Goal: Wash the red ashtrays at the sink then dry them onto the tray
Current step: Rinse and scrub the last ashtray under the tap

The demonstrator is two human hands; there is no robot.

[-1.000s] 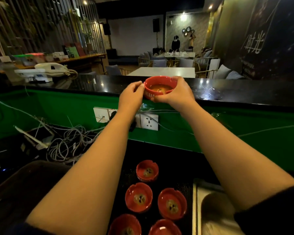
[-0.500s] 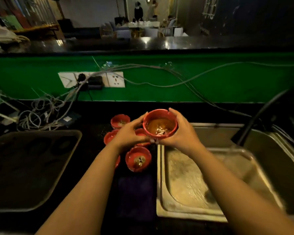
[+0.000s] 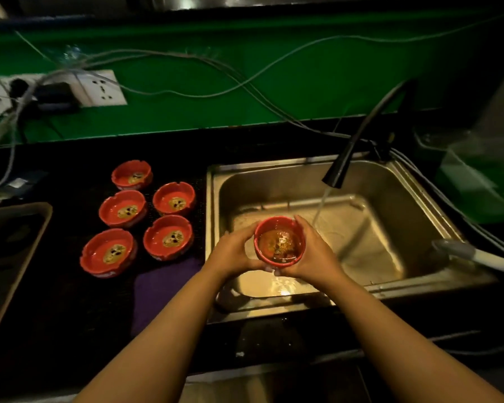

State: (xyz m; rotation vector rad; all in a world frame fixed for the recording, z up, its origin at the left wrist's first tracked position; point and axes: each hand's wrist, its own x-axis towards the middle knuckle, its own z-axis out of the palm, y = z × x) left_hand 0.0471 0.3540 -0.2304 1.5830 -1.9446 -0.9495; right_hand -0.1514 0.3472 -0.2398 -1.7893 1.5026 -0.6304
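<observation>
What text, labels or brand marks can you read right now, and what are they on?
No text can be read in the head view.
The held ashtray, gripped by the left hand and right hand over the sink: no lettering shows.
The nearest ashtray on the counter: a pale mark on its outer wall, too blurred to read.
The wall socket: no label visible.
The small tag among the cables: too small to read.
</observation>
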